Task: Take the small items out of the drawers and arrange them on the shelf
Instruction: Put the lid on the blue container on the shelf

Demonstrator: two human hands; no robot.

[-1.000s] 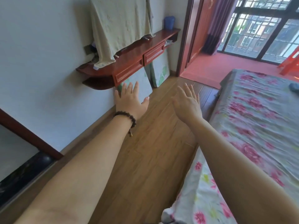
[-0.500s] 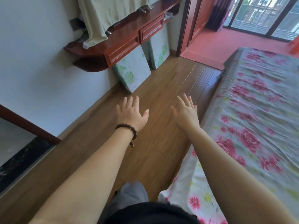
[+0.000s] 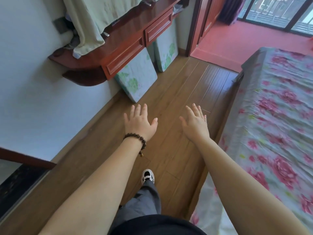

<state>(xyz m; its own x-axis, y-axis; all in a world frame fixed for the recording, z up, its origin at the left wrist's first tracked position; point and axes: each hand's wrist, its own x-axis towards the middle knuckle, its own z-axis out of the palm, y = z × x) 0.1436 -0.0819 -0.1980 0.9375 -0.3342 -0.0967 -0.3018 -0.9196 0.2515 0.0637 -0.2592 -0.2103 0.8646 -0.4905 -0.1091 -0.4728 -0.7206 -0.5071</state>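
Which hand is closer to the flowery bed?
The right hand. It is held out open over the wooden floor, just beside the edge of the flowery bed. The left hand, with the bead bracelet, is farther, toward the wall.

Bedroom in a home: bed (image 3: pixel 279 126) with a flowered sheet at right; wooden plank floor (image 3: pixel 183 92); red wall-mounted shelf (image 3: pixel 128 33) with closed drawers (image 3: pixel 125 59), cloth (image 3: pixel 91 19) draped on top; red-carpeted balcony room (image 3: pixel 237 41) through the doorway.

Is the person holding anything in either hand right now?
No. The left hand and right hand are both open and empty, spread above the floor.
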